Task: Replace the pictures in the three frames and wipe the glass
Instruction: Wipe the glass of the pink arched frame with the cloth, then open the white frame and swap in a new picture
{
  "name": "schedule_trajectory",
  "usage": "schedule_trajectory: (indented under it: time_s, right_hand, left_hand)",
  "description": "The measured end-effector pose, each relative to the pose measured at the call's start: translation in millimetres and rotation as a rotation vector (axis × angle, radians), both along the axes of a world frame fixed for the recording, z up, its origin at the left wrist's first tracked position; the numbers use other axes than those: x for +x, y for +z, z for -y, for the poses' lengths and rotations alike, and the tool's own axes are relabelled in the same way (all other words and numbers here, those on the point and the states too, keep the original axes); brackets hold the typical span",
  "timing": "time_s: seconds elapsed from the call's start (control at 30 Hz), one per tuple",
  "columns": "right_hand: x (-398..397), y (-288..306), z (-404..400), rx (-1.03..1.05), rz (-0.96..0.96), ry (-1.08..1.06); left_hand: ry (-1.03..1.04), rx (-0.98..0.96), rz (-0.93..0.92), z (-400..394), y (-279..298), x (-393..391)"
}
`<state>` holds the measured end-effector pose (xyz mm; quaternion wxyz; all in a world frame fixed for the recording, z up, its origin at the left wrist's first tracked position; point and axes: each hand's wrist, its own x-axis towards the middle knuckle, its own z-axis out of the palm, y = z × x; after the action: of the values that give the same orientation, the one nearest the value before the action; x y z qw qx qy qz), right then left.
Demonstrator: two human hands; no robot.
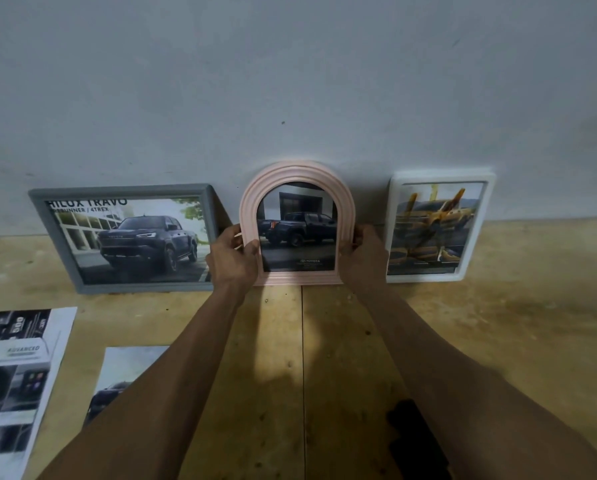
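Against the grey wall [290,64] beyond both hands stand three frames on a plywood tabletop [498,341]. Largest, out past the left hand [233,259], is the grey rectangular frame [56,237], tilted, holding a dark pickup ad. Past the right hand [363,258] is the white rounded frame [477,230] with a yellow truck print, leaning on the wall. Between the hands is the pink arched frame [297,174], upright, foot on the tabletop, showing a dark truck picture. The left hand grips its left edge, thumb on the front and fingers wrapped behind; the right hand grips the right edge the same way. Hands are apart, one on each side.

Nearer the person, off to the left of the left forearm, two loose printed sheets lie flat: a big brochure page [13,386] and a smaller truck print [124,375], partly hidden under the arm. A dark object [414,441] sits under the right forearm; cannot tell what it is.

Step in hand looks like lifting or setting the arched frame; cannot tell which. To do it well: keep the grip even on both sides, keep thumbs off the glass to avoid smears, move it straight so it clears both neighbours, which stand just beside it.

The tabletop is plywood panels with a seam running toward the arched frame, stained and knotty. The wall is plain, with small marks.
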<state>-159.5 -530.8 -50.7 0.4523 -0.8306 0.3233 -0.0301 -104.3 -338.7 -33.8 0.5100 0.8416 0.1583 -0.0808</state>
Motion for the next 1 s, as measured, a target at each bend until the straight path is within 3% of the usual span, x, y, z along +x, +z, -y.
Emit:
schedule_trajectory:
  time_s: [0.27,0.6,1.0]
  right_hand:
    - [-23,25,-10,0.016,0.070,-0.014]
    - [-153,73,-32,-0.019,0.115,-0.139]
    - [-239,92,41,0.078,0.027,-0.302]
  left_hand:
    - [-0.089,0.031,-0.071,-9,15,-24]
    - [-0.289,0.058,-0.018,-48,53,-136]
    - [-0.527,0.047,0.007,31,71,-195]
